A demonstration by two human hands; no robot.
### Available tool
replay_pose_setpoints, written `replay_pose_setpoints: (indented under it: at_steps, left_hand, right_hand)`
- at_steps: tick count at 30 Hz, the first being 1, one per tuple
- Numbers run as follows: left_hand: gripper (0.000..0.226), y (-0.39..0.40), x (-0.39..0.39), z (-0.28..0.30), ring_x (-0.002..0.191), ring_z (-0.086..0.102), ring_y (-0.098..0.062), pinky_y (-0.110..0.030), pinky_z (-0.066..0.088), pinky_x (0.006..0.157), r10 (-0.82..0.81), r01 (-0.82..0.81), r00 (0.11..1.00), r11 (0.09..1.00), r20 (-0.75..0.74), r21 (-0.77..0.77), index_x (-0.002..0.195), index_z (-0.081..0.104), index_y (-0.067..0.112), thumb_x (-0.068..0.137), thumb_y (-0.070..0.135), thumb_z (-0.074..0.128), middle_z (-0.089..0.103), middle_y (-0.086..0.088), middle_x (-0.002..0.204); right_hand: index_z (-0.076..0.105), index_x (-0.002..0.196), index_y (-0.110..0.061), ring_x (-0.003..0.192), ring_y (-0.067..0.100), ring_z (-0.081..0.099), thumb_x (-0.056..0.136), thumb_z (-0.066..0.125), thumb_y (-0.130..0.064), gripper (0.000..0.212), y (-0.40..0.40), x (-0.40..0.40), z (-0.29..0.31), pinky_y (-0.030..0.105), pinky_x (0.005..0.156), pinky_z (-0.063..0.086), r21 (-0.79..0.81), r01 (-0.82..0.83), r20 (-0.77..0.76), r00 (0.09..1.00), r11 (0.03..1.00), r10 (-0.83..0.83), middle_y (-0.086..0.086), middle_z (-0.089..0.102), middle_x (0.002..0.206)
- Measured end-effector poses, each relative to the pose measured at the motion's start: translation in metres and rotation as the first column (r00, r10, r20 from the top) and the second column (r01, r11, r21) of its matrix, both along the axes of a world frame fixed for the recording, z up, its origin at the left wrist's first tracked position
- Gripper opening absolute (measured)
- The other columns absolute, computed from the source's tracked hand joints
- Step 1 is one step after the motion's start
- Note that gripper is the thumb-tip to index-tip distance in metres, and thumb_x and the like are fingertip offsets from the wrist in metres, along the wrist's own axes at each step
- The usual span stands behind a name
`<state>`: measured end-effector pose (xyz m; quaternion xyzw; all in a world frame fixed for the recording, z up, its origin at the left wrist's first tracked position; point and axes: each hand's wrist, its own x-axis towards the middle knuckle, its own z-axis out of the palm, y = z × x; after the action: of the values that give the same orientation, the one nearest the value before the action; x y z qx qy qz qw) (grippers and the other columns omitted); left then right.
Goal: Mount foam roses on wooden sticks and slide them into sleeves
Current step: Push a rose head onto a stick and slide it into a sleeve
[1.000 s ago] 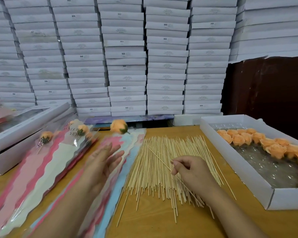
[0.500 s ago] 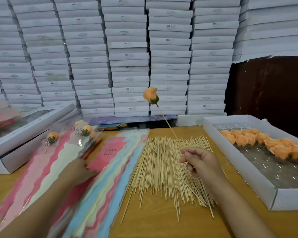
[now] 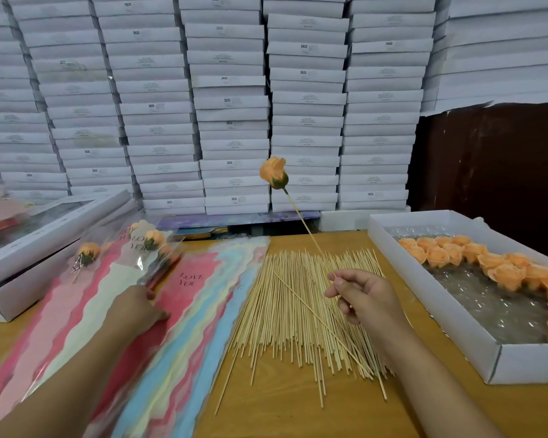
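Right hand (image 3: 366,295) pinches a wooden stick (image 3: 301,221), orange foam rose (image 3: 274,172) on top, held tilted above the loose stick pile (image 3: 298,311). Left hand (image 3: 136,308) rests on the spread "LOVE YOU" sleeves (image 3: 190,311); whether its fingers grip one, can't tell. More roses sit in the white box (image 3: 440,314), right.

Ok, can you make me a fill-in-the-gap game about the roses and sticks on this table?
1. The right hand pinches a stick topped with one ____ rose.
2. The loose roses lie in a ____ box on the right.
3. The left hand rests on the pile of ____.
4. The pile of bare sticks lies ____ the two hands.

Missing words: orange; white; sleeves; between
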<state>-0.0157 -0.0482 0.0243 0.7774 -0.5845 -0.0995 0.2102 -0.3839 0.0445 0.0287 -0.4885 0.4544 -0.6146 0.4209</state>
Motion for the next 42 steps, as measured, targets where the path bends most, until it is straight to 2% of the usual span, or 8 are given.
replay_pose_setpoints:
  at_steps: [3,11,15,20,31,36,39,42]
  left_hand:
    - [0.026,-0.003,0.002,0.000,0.071,0.064,-0.033,-0.042,0.054,0.072,0.040,-0.046,0.970,0.999,-0.240,-0.018,0.075,0.072,-0.002,0.077,0.020,0.087,0.071,-0.022,0.080]
    - [0.014,0.005,-0.011,0.014,0.060,0.069,-0.030,-0.036,0.059,0.055,-0.009,0.044,0.546,0.999,-0.837,0.017,0.104,0.069,-0.002,0.090,0.001,0.069,0.073,-0.022,0.081]
    - [0.020,0.027,-0.046,0.021,0.063,0.073,-0.029,-0.036,0.060,0.053,-0.070,0.240,0.356,0.971,-0.932,0.019,0.110,0.064,-0.006,0.091,-0.005,0.063,0.074,-0.025,0.085]
    - [0.021,0.068,-0.099,0.014,0.056,0.069,-0.027,-0.033,0.059,0.051,-0.135,0.369,0.335,0.929,-0.933,-0.002,0.109,0.067,-0.005,0.088,-0.009,0.064,0.071,-0.027,0.085]
    - [0.022,0.108,-0.126,0.006,0.057,0.069,-0.014,-0.023,0.055,0.049,-0.158,0.645,0.347,0.756,-0.924,0.113,0.075,0.080,0.016,0.084,-0.004,0.075,0.073,-0.005,0.071]
    - [0.020,0.092,-0.138,0.014,0.075,0.075,-0.018,-0.028,0.059,0.062,-0.199,0.561,0.326,0.828,-0.924,0.020,0.099,0.077,0.016,0.087,0.031,0.076,0.078,-0.008,0.093]
    - [0.018,0.086,-0.149,0.019,0.054,0.060,-0.009,-0.021,0.045,0.051,-0.253,0.463,0.350,0.884,-0.902,-0.068,0.077,0.077,0.017,0.089,0.030,0.073,0.069,0.000,0.070]
    - [0.025,0.083,-0.153,0.011,0.068,0.066,-0.017,-0.027,0.052,0.060,-0.237,0.453,0.341,0.889,-0.910,-0.062,0.102,0.074,-0.001,0.090,0.021,0.073,0.074,-0.012,0.087]
  right_hand:
    - [0.068,0.106,-0.009,0.050,0.006,0.054,0.096,0.058,-0.003,0.016,0.000,-0.003,-0.001,0.016,0.039,0.037,0.028,-0.059,0.048,0.997,0.998,0.058,0.008,0.076,0.085]
    - [0.059,0.110,0.003,0.064,0.017,0.068,0.080,0.068,-0.007,0.033,0.002,-0.006,0.004,0.020,0.050,0.054,0.131,-0.419,0.341,0.870,0.898,0.356,0.020,0.073,0.093]
    - [0.063,0.103,0.003,0.073,0.023,0.073,0.080,0.070,-0.005,0.025,0.005,-0.001,0.002,0.023,0.057,0.059,0.167,-0.518,0.397,0.814,0.839,0.424,0.026,0.072,0.102]
    - [0.061,0.112,0.004,0.088,0.033,0.075,0.080,0.071,-0.005,0.035,0.006,0.003,0.002,0.024,0.063,0.061,0.191,-0.520,0.427,0.808,0.832,0.407,0.026,0.069,0.116]
    - [0.068,0.106,0.008,0.065,0.021,0.074,0.083,0.066,0.003,0.023,0.003,0.003,0.001,0.019,0.047,0.055,0.268,-0.358,0.412,0.882,0.895,0.229,0.016,0.075,0.084]
    - [0.069,0.104,0.006,0.071,0.020,0.074,0.075,0.071,-0.005,0.031,0.006,0.008,0.000,0.020,0.055,0.057,0.302,-0.441,0.307,0.884,0.845,0.352,0.016,0.075,0.083]
    - [0.069,0.106,0.005,0.077,0.023,0.075,0.077,0.072,-0.005,0.031,0.009,0.012,-0.002,0.021,0.057,0.058,0.336,-0.482,0.287,0.871,0.809,0.399,0.015,0.076,0.088]
    - [0.068,0.107,0.003,0.077,0.024,0.075,0.073,0.074,-0.007,0.036,0.008,0.013,-0.001,0.021,0.057,0.059,0.322,-0.468,0.307,0.874,0.823,0.377,0.016,0.076,0.091]
